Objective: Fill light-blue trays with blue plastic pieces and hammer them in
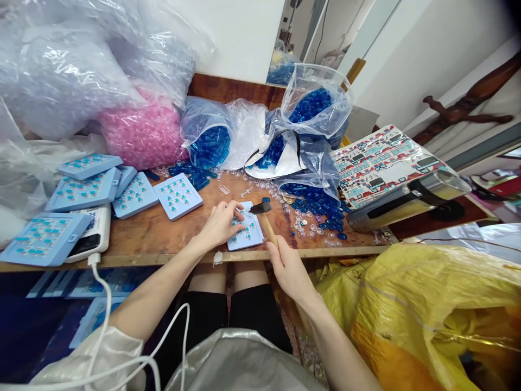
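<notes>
My right hand [288,266] is wrapped round the wooden handle of a hammer [269,231]. The hammer's dark head is over the upper right part of a light-blue plastic case [253,237] lying flat at the table's front edge. Small bright-blue pieces are set in the case's face. My left hand [222,224] bears on the left side of that case, with bent fingers and thumb holding it; whether a small piece is between the fingertips is hidden.
Similar cases [178,196] lie to the left, some stacked, beside a white power bank [97,233] with a cable. Behind are bags of blue pieces [209,145] and a pink bag [142,130]. Loose blue pieces, a clear tumbler [382,209] and sticker sheets [391,163] are rightward.
</notes>
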Demonstrator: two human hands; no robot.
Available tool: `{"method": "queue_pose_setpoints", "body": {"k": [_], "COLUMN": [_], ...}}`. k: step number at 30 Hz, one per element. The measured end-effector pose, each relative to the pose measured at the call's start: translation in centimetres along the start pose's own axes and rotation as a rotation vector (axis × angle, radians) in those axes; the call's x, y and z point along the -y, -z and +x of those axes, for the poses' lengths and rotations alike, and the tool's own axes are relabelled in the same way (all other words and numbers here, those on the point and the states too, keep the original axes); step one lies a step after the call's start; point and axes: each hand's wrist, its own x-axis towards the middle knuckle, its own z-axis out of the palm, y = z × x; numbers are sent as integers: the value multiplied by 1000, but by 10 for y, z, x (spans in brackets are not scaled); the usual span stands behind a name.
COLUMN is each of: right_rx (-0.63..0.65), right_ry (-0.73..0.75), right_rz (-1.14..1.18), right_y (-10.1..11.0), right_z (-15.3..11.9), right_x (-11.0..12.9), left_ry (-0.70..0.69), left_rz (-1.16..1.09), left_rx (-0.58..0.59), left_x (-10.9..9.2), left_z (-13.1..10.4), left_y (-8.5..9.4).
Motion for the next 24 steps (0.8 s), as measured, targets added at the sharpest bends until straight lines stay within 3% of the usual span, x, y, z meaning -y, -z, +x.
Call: {"method": "queue_pose_setpoints", "body": {"k": [6,12,17,21,24], "right_rx": [53,-31,9,114,96], "right_ry": [-20,12,10,-18,-1], "right_rz": [-92,21,36,-77,-76], "right_y": [-1,5,-2,-6,-5], "right_z": [0,-3,-4,-2,-2], "right_x": [5,5,-2,-2,1], "left_ry": [6,-7,-22,-21,-59], "left_rz": [-26,-26,-10,80,114], "left_rx": [-17,-12,8,37,51], "left_x": [-1,2,-1,-6,-8], "left_z": [-2,-2,-1,3,4], "left_y": [0,0,4,10,13]}}
